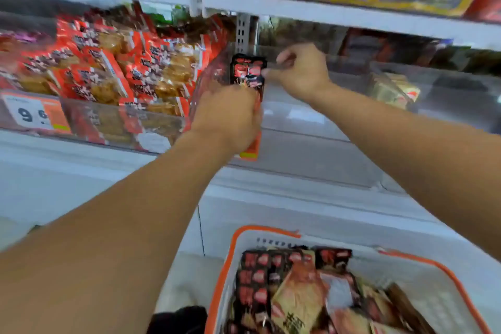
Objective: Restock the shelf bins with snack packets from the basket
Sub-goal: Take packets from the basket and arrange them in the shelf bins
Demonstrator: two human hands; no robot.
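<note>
- The left hand [230, 114] has its fingers wrapped round a bunch of black and red snack packets [248, 70]. The packets stand up tall, their long side running up and down, and poke out above the hand.
- The right hand [299, 70] is just to the right of the packets. Its fingertips pinch their top right edge.
- The clear bin [311, 116] that looks nearly bare lies just right of the packets, under the right hand. I think the packets go in there next.
- The bin to the left is full of orange packets [108, 68].
- The basket [235, 252] sits low down, well apart from both hands, with more packets inside.
- The picture is blurry. I cannot read the packets or count how many the left hand holds.
</note>
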